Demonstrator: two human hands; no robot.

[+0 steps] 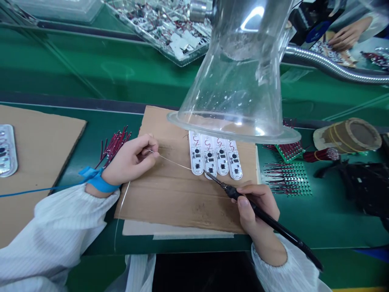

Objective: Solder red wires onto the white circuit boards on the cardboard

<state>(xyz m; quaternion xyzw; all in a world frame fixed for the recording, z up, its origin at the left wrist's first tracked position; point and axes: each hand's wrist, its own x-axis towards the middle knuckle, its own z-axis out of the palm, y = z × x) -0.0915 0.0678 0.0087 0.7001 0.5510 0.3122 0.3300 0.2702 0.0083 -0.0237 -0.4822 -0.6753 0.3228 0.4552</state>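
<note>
My left hand, with a blue wrist strap, pinches a thin strand of solder wire. One end of the wire reaches right toward the circuit boards; the other hangs down past the cardboard's front edge. In my right hand is a black soldering iron, its tip at the lower end of the second board from the left. Several white oblong circuit boards with red wires lie side by side on the cardboard sheet. Whether the solder touches the tip is too small to tell.
A clear fume hood hangs low over the boards' far ends. Red wires lie behind my left hand. Small green boards and a round tub stand right. A parts tray sits behind; a co-worker's hand is top right.
</note>
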